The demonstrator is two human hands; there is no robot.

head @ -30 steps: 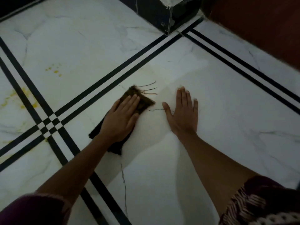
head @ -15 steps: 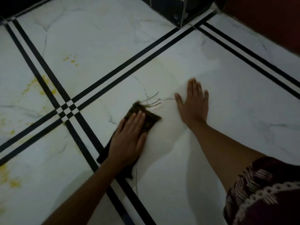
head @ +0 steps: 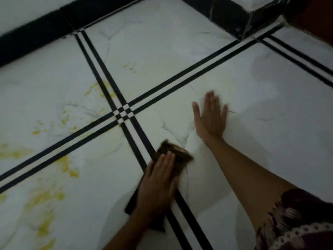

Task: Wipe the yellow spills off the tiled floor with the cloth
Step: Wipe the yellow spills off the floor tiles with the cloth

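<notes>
A dark brown cloth (head: 177,153) lies on the white marble floor tile (head: 261,123), across the double black strip. My left hand (head: 158,181) presses flat on it with straight fingers; the cloth's far end is blurred. My right hand (head: 210,116) rests flat on the tile beyond and to the right of the cloth, fingers spread. Yellow spills (head: 45,201) cover the tiles at the left, with more yellow spots (head: 100,91) beside the black strips and small yellow drops (head: 130,67) on the far tile.
Double black strips (head: 124,112) cross in the middle of the floor. A black skirting (head: 36,33) runs along the far wall. A dark pillar base (head: 232,13) stands at the top right. My patterned sleeve (head: 297,222) fills the lower right corner.
My left hand has drawn the cloth back toward me and leftward onto the black strips. The view has swung left, showing more yellow spills. My right hand stays flat on the tile.
</notes>
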